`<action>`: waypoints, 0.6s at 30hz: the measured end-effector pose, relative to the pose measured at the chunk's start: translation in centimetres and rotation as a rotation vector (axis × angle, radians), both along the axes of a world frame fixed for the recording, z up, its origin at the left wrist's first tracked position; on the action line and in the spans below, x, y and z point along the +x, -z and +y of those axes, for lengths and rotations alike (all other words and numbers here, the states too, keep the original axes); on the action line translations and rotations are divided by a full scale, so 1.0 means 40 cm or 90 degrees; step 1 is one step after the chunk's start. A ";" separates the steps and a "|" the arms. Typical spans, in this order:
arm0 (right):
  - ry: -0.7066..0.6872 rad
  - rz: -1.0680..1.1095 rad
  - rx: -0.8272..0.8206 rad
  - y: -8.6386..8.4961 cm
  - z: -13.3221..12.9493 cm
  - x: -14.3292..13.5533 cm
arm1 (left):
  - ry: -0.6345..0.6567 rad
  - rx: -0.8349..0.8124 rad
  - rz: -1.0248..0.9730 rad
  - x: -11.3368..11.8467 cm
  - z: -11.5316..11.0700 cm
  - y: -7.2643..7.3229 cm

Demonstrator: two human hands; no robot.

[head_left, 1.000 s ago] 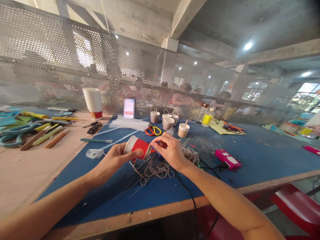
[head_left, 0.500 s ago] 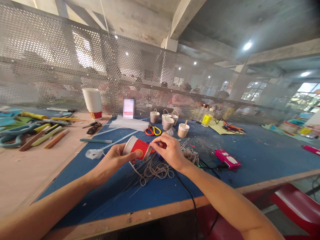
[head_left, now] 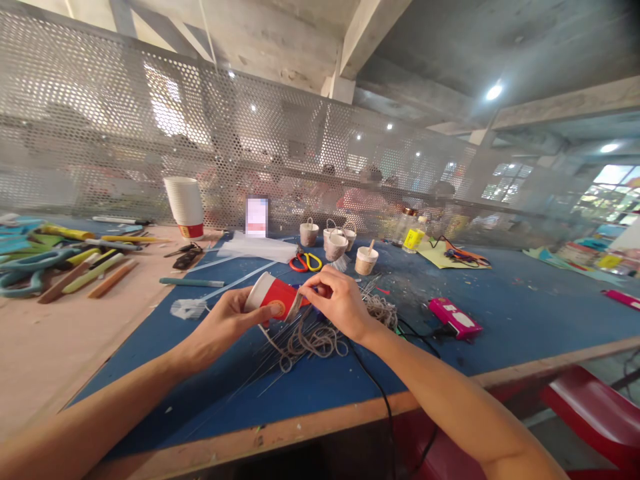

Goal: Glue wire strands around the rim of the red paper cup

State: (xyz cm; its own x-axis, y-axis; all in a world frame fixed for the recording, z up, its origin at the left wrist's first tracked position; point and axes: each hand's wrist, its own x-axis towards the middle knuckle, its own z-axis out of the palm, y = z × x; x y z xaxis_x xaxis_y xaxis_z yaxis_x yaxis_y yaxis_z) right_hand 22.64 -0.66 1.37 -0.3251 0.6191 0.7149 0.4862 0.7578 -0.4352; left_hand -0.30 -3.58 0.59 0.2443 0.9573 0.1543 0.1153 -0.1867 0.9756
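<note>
A red and white paper cup (head_left: pixel 283 298) lies tilted on its side above the blue mat, held by my left hand (head_left: pixel 233 313) with the thumb along its wall. Grey cord (head_left: pixel 296 308) runs around the cup's right-hand end. Right there, my right hand (head_left: pixel 340 300) is closed in a pinch on the cord, its fingertips against the cup's edge. Beneath both hands, a loose heap of the same grey cord (head_left: pixel 320 340) lies on the mat among thin wires or sticks. My fingers partly hide the cup's right end.
Several small cord-wrapped cups (head_left: pixel 335 247) stand behind the hands, near red-and-yellow scissors (head_left: pixel 306 262). A stack of paper cups (head_left: pixel 185 207) is at the left, past pens and scissors. A pink device (head_left: pixel 456 319) with a black cable lies right. A perforated screen (head_left: pixel 280 147) borders the back.
Almost nothing differs. The cup and my left hand have shifted very slightly left, while my right hand keeps its pinch at the cup's end.
</note>
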 end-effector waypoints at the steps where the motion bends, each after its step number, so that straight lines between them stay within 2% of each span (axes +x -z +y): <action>1: -0.001 0.001 0.000 0.000 0.000 0.000 | 0.000 -0.001 0.002 0.000 -0.001 0.000; 11: -0.022 0.005 -0.038 -0.006 0.004 0.005 | 0.008 0.008 0.012 0.002 0.000 -0.005; 18: -0.047 0.036 -0.127 -0.009 0.011 0.005 | 0.017 0.012 0.022 -0.003 -0.001 0.000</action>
State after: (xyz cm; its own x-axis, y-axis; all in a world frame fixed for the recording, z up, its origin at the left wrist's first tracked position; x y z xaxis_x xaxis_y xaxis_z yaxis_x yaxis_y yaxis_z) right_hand 22.85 -0.23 1.74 -0.3373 0.7260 0.5992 0.4025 0.6866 -0.6054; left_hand -0.42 -3.62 0.61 0.2747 0.9474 0.1642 0.1430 -0.2091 0.9674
